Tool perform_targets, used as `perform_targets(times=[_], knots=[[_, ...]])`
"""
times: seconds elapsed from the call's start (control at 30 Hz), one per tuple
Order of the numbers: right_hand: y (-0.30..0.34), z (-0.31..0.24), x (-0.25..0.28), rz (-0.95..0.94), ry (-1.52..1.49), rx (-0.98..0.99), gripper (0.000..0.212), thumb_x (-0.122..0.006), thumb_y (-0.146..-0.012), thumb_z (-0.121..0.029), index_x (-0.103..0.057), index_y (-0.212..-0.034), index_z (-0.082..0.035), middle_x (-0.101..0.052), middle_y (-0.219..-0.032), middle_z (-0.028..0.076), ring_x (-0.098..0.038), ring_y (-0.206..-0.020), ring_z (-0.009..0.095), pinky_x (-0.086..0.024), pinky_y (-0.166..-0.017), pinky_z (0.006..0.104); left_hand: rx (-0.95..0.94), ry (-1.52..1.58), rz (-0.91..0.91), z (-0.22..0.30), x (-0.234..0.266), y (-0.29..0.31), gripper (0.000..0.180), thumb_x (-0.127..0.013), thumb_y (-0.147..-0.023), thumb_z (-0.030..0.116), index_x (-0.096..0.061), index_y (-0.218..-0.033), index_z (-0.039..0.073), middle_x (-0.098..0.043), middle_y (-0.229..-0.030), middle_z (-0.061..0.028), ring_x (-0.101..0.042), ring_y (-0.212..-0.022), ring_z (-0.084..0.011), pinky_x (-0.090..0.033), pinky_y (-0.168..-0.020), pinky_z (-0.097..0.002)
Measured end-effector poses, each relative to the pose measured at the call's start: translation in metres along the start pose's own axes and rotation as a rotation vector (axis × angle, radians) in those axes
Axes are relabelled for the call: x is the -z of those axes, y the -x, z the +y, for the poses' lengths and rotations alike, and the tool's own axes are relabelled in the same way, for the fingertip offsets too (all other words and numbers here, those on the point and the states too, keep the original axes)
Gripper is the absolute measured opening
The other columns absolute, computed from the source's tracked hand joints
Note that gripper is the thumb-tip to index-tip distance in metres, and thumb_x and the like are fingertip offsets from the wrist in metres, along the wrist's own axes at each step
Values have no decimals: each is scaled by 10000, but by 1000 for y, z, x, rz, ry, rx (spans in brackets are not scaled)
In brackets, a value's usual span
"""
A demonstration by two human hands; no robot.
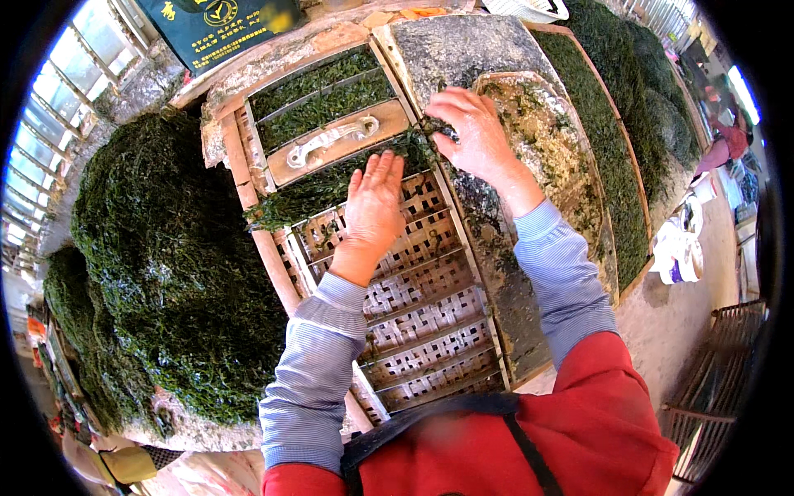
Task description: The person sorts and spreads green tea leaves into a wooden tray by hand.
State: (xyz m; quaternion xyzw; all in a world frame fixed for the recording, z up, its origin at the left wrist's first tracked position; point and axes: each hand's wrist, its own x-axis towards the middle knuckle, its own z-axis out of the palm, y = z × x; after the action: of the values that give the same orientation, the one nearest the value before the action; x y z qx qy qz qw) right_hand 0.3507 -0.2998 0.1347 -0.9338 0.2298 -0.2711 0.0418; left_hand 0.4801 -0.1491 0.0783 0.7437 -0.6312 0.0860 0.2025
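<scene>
A slatted wooden frame (466, 256) lies over a woven bamboo-like mat (426, 307). Dark green leafy strands (302, 201) form a band across it. My left hand (376, 202) rests palm down at this band, its fingers stretched out and touching the strands. Just right of the band's end is my right hand (473, 132), fingers and thumb apart, over the frame's right edge; a few strands show between them. Beyond my left fingertips, a wooden board with a pale metal handle (331, 140) lies across the frame. More strands fill the far sections (331, 95).
A large green heap (174, 273) stands at left. On the right are a crusted, worn ledge (546, 149), a green-filled tray (591, 124) and further heaps (641, 74). A white container (680, 252) and a slatted rack (713, 372) stand beyond. A dark printed bag (219, 29) is at back left.
</scene>
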Motion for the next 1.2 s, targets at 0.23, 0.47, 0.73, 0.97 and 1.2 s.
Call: perform_targets(times=[0.23,0.47,0.73,0.97,1.2], knots=[[12,4,-15,-64,126,32,277,-592,-760,-81,-583,-1036,-93,-489,-1209,72,-381,-1253,224,-232,-994,609,-96,-194,-105,17,2,-23,481,-579,-761,72,-494,-1231,15,-445,-1313,-121,-467,-1172,-314,-375,-971,-447],[-24,-48,-39,-91,-129,-9,92,-587,-754,-65,-564,-842,-78,-611,-702,113,-640,-682,278,-541,-585,393,18,-143,-256,21,-3,-23,489,-560,-789,116,-493,-1272,81,-437,-1335,-120,-393,-1251,-317,-270,-1028,-536],[2,-17,38,66,-70,-10,148,-615,-827,-161,-670,-947,-96,-673,-895,73,-637,-661,181,-548,-643,323,83,446,282,-23,19,-8,257,-526,-675,-59,-662,-878,21,-645,-931,-139,-646,-801,-292,-532,-762,-352],[86,50,31,41,105,-345,544,-657,-803,-180,-435,-1291,-84,-460,-1263,200,-632,-845,316,-544,-786,365,-305,101,200,25,2,-21,429,-575,-635,-88,-593,-1021,99,-554,-1072,-61,-583,-899,-259,-528,-734,-329],[68,66,-5,291,-202,-319,225,-572,-758,11,-646,-941,-98,-611,-823,153,-616,-699,295,-517,-642,358,81,471,193,4,-7,-37,85,-643,-676,36,-650,-728,103,-608,-797,-46,-607,-700,-231,-508,-626,-337]])
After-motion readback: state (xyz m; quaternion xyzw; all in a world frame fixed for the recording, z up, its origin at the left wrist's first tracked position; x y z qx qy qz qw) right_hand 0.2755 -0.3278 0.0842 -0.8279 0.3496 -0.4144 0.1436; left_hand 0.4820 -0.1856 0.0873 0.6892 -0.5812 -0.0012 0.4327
